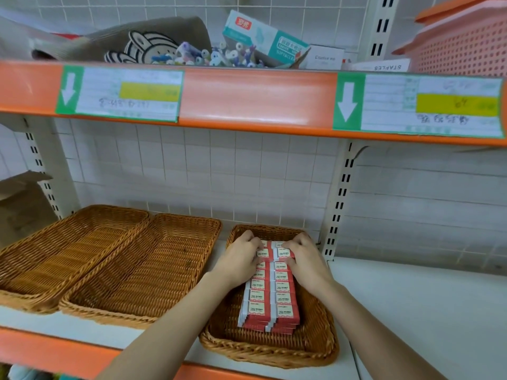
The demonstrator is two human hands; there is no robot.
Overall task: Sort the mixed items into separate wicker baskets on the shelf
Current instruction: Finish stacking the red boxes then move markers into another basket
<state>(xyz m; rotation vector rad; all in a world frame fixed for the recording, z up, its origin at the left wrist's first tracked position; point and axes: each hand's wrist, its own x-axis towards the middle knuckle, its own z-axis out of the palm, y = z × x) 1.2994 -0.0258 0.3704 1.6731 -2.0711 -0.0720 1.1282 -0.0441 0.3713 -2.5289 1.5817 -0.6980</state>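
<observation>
Where the lower shelf (411,294) fills the bottom of the frame: three wicker baskets side by side. Left basket (55,259) and middle basket (142,272) at lower left, touching edge to edge. Right basket (270,349) at lower centre, just beside the middle one, holding red-and-white 2B boxes (270,300) stacked in two neat columns. Left hand (241,259) and right hand (304,259) both over the far end of the stack, fingers curled around the farthest boxes, thumbs on the near side. Across the upper frame: orange shelf edge (258,100) with two green-arrow price labels. Above it, upper centre, a teal box (260,37) and a heap of small trinkets (208,54); pink plastic basket (463,48) at upper right
</observation>
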